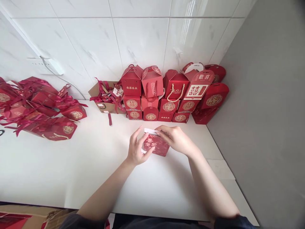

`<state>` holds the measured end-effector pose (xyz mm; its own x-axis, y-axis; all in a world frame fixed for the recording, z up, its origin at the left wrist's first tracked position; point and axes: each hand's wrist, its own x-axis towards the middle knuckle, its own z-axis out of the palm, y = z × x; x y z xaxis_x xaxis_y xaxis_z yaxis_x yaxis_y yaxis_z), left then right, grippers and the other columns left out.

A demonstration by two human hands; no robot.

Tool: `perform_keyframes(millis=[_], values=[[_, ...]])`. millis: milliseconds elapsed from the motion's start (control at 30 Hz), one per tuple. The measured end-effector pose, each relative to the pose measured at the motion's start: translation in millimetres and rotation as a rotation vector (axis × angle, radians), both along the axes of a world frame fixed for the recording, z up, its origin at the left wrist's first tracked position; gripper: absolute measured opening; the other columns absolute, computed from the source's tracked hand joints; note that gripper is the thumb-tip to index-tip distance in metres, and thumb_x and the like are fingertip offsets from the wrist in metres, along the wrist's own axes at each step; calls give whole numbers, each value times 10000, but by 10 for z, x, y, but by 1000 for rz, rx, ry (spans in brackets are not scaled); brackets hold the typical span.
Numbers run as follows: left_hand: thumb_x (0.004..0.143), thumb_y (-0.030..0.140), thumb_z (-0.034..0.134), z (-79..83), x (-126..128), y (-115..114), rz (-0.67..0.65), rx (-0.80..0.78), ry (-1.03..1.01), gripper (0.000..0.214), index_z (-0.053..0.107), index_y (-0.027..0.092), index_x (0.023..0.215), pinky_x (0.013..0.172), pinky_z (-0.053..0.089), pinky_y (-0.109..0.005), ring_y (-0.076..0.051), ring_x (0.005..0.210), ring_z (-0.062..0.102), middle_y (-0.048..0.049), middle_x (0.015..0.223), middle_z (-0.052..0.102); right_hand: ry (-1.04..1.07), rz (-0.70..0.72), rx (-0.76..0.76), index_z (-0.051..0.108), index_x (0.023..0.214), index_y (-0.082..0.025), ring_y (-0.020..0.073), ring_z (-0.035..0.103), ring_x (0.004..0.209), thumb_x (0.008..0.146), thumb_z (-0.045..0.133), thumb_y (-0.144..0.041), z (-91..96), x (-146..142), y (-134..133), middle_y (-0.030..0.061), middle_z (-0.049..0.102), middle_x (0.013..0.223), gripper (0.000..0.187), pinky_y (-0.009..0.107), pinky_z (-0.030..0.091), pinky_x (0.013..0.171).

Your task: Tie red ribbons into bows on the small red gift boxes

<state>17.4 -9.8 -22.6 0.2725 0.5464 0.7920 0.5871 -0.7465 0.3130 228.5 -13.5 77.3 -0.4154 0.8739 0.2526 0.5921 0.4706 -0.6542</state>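
A small red gift box (158, 145) with pale lettering on its front stands in front of me, a white inner flap (150, 131) showing along its top. My right hand (175, 137) pinches the box at its upper right edge, fingers closed over the top. At the box's left side is my left hand (137, 149), fingers spread, the thumb across the front face and the fingertips near the upper left corner. Whether those left fingers press on the box, I cannot tell. The box's back is hidden.
Red gift boxes (150, 113) are stacked against the tiled wall. Beside them sits an open cardboard box (107, 108) of ribbons and tags. Ribboned red boxes (51, 127) pile up at the left. A grey panel (262, 105) borders the white table (95, 165) on the right.
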Motion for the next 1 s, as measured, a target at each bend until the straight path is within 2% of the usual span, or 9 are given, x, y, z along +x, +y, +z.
perform_keyframes(millis=[67,167,333,467,633,767,833,900,1000], values=[[783,309,703,42,23,-31,28,27,80,634,469,278,1371,1044,444,-518,-365,1353,433,-153,1521,329,8,15,-3,648,1026,-231,139,622,645,994,408,-276,16,-13,-14,11,721,853,247,229,421,636],[768,283,702,94,39,-73,35,34,57,486,544,237,1225,1024,464,-512,-365,1344,441,-157,1518,328,-10,1,-4,648,1014,-236,137,599,595,1001,388,-298,20,-17,-23,4,710,794,267,229,407,613],[750,334,684,89,15,-101,-1,233,22,269,596,245,988,920,533,-480,-324,1201,558,-118,1361,507,-22,-161,95,653,1001,-244,148,601,586,984,434,-317,-9,5,-3,-6,689,716,231,228,399,614],[743,304,670,68,11,-73,-28,315,59,234,608,231,957,887,558,-444,-286,1107,600,-121,1267,551,-16,-204,181,655,1000,-246,137,615,594,993,433,-327,-15,-4,-4,-10,707,746,235,219,397,619],[737,217,657,96,20,-47,5,350,62,204,594,205,930,897,551,-413,-270,1107,603,-126,1262,561,0,-200,307,656,971,-226,122,602,568,997,442,-318,-39,-30,-8,-9,715,735,234,212,387,592],[728,185,664,98,23,-59,6,405,74,190,593,204,903,895,551,-402,-258,1092,609,-120,1274,555,15,-194,305,650,973,-226,124,632,612,995,453,-294,-60,-31,-6,-5,731,789,209,213,402,617],[720,142,674,67,31,-61,15,424,71,257,600,222,953,896,552,-392,-255,1119,602,-107,1344,516,44,-173,271,644,980,-228,127,647,656,996,452,-293,-54,-31,-11,0,734,830,203,215,414,644],[717,122,697,19,42,-53,34,378,8,471,567,253,1151,939,537,-415,-275,1203,568,-114,1448,432,96,-134,210,634,990,-228,124,642,677,999,446,-296,-41,-33,-13,1,725,856,200,214,422,655],[719,221,752,-50,47,-25,16,120,-191,879,292,247,1468,1057,446,-515,-352,1375,422,-184,1549,292,155,-44,80,613,962,-226,117,599,656,999,439,-307,-37,-39,4,-6,693,831,195,213,417,628]])
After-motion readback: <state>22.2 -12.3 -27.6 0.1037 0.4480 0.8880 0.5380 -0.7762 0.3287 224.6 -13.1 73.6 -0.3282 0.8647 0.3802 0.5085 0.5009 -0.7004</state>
